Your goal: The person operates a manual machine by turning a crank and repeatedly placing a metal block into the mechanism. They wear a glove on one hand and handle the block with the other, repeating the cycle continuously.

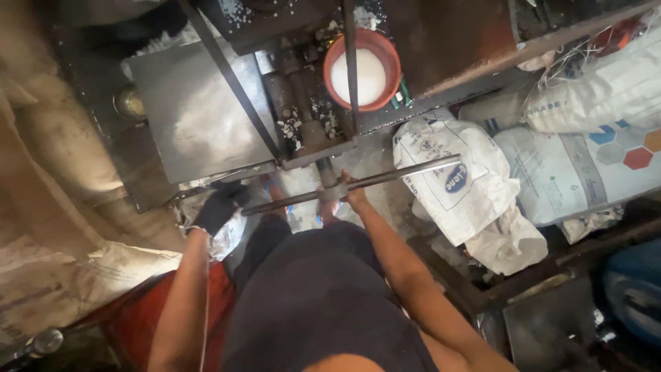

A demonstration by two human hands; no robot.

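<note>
I see my gloved left hand gripping the long metal bar at its eight o'clock end; my bare right hand clasps its middle, below the orange bowl.

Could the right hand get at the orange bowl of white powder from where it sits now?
Probably yes. The right hand grips the metal bar just below the press, and the orange bowl sits open-topped above it. One thin upright rod crosses the bowl, leaving room on either side.
</note>
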